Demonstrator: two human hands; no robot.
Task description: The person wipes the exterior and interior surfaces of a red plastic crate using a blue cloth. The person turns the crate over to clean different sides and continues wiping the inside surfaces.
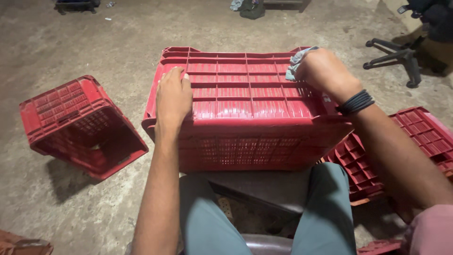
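Both hands point(173, 97) atop crate point(245, 101) edges

Dim warm light from above; soft shadows under crates; corners dark, slight edge distortion.

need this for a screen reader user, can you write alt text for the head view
A seated person's left hand rests flat on an upturned red plastic crate in front of their knees, while the right hand presses a pale cloth to its far corner. Another red crate lies tipped on the concrete floor to the left.
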